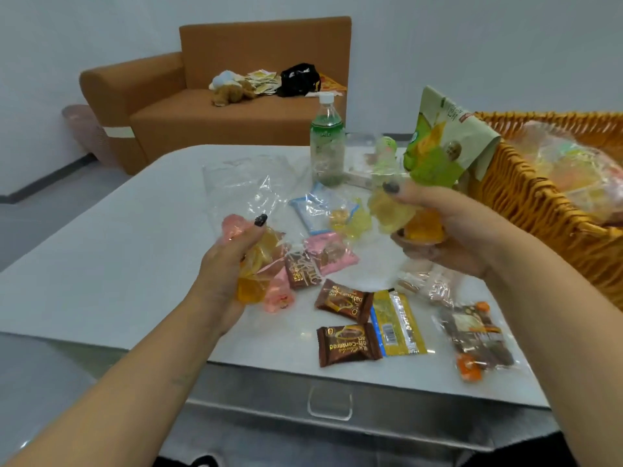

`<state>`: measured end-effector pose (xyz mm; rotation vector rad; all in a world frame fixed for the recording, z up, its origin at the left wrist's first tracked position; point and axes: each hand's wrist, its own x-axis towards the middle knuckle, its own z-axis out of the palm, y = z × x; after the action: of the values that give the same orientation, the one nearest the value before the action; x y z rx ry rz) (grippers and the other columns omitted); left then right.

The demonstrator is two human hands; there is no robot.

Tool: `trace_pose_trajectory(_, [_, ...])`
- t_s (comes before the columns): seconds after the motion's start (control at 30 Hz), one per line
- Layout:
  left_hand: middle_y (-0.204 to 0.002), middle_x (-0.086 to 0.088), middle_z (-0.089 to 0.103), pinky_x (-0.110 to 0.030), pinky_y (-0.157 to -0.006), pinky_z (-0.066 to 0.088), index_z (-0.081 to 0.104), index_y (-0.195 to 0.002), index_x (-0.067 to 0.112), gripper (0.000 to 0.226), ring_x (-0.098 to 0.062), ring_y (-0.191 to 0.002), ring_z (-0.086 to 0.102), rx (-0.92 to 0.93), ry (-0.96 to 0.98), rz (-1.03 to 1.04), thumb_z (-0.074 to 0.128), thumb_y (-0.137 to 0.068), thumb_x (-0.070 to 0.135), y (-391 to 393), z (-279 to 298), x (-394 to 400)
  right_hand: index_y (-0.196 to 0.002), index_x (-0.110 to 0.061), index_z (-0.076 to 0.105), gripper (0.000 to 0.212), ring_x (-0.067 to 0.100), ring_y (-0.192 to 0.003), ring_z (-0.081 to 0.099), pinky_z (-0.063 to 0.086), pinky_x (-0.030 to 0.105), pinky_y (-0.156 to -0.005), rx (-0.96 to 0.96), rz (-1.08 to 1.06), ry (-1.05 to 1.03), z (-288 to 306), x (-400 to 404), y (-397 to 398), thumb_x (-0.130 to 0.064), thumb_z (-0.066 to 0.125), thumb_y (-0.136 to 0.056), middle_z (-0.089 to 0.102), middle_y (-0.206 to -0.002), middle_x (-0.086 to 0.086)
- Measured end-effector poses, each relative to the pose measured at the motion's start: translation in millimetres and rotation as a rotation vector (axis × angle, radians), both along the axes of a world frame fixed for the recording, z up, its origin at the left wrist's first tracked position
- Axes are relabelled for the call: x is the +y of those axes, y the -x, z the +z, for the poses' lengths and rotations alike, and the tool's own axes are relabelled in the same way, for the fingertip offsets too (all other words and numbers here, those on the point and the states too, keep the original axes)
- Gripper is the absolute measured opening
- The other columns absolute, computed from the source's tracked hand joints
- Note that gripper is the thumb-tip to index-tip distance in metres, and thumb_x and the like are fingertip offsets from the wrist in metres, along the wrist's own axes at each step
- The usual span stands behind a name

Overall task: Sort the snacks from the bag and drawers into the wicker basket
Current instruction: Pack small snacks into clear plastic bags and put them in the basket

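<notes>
Nearest the camera, a drawer (328, 396) with a clear handle is sitting under the edge of the white table (101, 264). Just beyond, two brown chocolate packets (347, 343) are lying beside a yellow sachet (399, 323), with a clear pack of dark snacks (478, 338) to the right.

Above the table, the left hand (226, 274) is gripping a cluster of orange and pink jelly cups (251, 264), fingers curled round them. The right hand (448, 230) is holding yellow and orange jelly cups (401, 214) and pinching a green snack pouch (445, 143) that is sticking upward.

Between the hands, more pink and blue packets (313, 210) are lying loose, near a crumpled clear bag (249, 187).

Farther back, a plastic bottle (327, 143) is standing upright. At the right edge the wicker basket (539, 203) is already holding wrapped sweets.

Beyond the table, an orange sofa (202, 106) is carrying a soft toy (232, 91) and a black bag (298, 79).
</notes>
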<state>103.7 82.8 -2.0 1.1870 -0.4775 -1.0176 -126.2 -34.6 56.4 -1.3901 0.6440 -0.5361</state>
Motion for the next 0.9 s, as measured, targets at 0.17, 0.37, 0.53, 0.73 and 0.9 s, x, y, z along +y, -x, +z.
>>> trace_pose_trajectory(0.17, [-0.117,-0.017,0.069,-0.045,-0.086,0.054,0.063,-0.116,0.012,0.035,-0.035,-0.101,0.068,-0.034,-0.041,-0.107,0.068,-0.085,0.027,10,0,14,-0.088,-0.002,0.066,0.022,0.013,-0.046,0.046,0.035,0.016,-0.039,0.211,0.175,0.168,11,25,12,-0.023,0.066,-0.083,0.064,-0.067,0.011])
trace_pose_trajectory(0.37, [-0.099,-0.009,0.072,-0.041,-0.081,0.056,0.063,-0.118,0.012,0.053,-0.024,-0.089,0.070,-0.136,-0.011,-0.276,0.071,-0.071,0.033,28,9,17,-0.091,-0.026,0.070,0.016,0.008,-0.051,0.062,0.057,0.028,-0.057,0.577,0.242,0.626,-1,43,-7,-0.021,0.078,-0.078,0.073,-0.075,0.005])
trace_pose_trajectory(0.53, [-0.116,-0.020,0.068,-0.053,-0.093,0.050,0.063,-0.120,0.011,0.052,-0.040,-0.102,0.064,-0.131,0.000,-0.337,0.073,-0.074,0.032,42,14,16,-0.094,-0.024,0.069,0.023,0.012,-0.053,0.065,0.052,0.021,-0.050,0.585,0.339,0.560,6,55,-15,-0.010,0.077,-0.078,0.073,-0.070,0.005])
trace_pose_trajectory(0.73, [-0.122,-0.018,0.057,-0.055,-0.107,0.036,0.065,-0.113,0.019,0.039,-0.038,-0.112,0.051,0.089,0.029,-0.304,0.070,-0.076,0.031,35,4,13,-0.111,-0.024,0.066,0.037,0.008,-0.069,0.070,0.055,0.018,-0.063,0.302,0.204,0.452,18,47,-1,-0.015,0.078,-0.078,0.075,-0.083,-0.001])
trace_pose_trajectory(0.9, [-0.095,-0.005,0.073,-0.031,-0.072,0.058,0.078,-0.090,0.021,0.022,-0.019,-0.083,0.070,0.078,0.005,-0.385,0.071,-0.070,0.026,29,-9,13,-0.118,-0.033,0.060,0.054,0.011,-0.090,0.071,0.059,0.034,-0.078,0.412,0.332,0.434,-15,29,-1,-0.002,0.077,-0.077,0.072,-0.105,-0.008])
